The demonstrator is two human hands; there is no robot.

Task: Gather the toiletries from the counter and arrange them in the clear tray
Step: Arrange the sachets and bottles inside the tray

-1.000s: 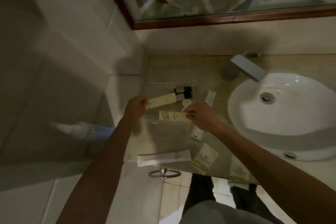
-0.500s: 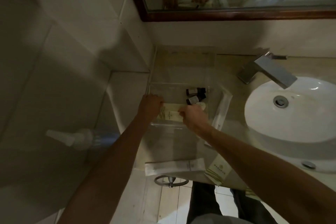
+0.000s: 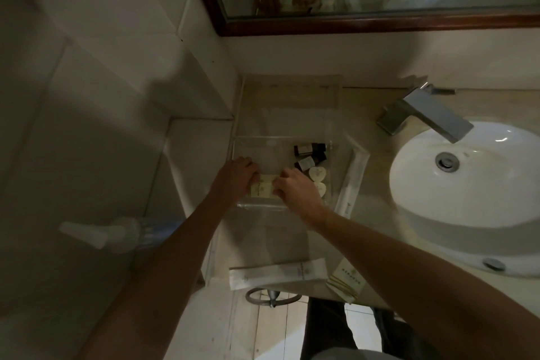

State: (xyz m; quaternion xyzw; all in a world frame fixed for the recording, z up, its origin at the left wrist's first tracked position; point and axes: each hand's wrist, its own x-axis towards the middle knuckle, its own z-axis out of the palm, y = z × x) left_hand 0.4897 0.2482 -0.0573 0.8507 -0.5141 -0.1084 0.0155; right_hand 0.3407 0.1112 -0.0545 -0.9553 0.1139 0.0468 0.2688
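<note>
A small cream toiletry box (image 3: 264, 188) lies at the clear tray's (image 3: 251, 140) six o'clock edge, pinched between left hand (image 3: 237, 175) and right hand (image 3: 295, 187). It looks light, stiff and crushable; grip its short ends. Dark bottles (image 3: 309, 155) lie at three o'clock.

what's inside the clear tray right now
Two dark bottles, two pale heart-shaped soaps and a cream packet lie in the tray. Both hands, left and right, rest on the packet, hiding its ends and anything beneath them.
</note>
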